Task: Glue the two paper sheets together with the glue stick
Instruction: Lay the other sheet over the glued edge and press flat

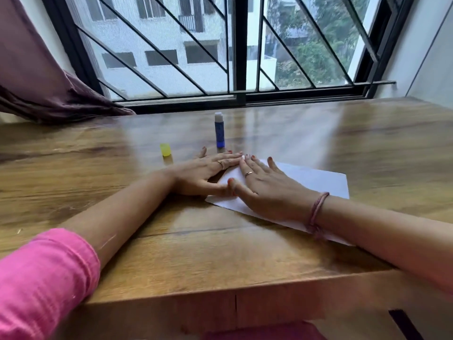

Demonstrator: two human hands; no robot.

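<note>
Both hands flat on the paper (306, 179), centre-right of frame, on the counter (171, 253). Left hand (206, 174) & right hand (267, 190): fingers straight, lightly spread, pressing, pinching nothing. Only one sheet edge visible, so can't tell if two are stacked. Glue stick (219, 130) stands uncapped just above the hands, cap (165, 149) to its left. Risks, imo: sheets skew if hands slide unevenly; knuckles bump the stick over; glue dries out.

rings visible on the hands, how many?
2. One ring on a finger of the left hand, one ring on the right hand. More may be hidden under overlapping fingers.
</note>
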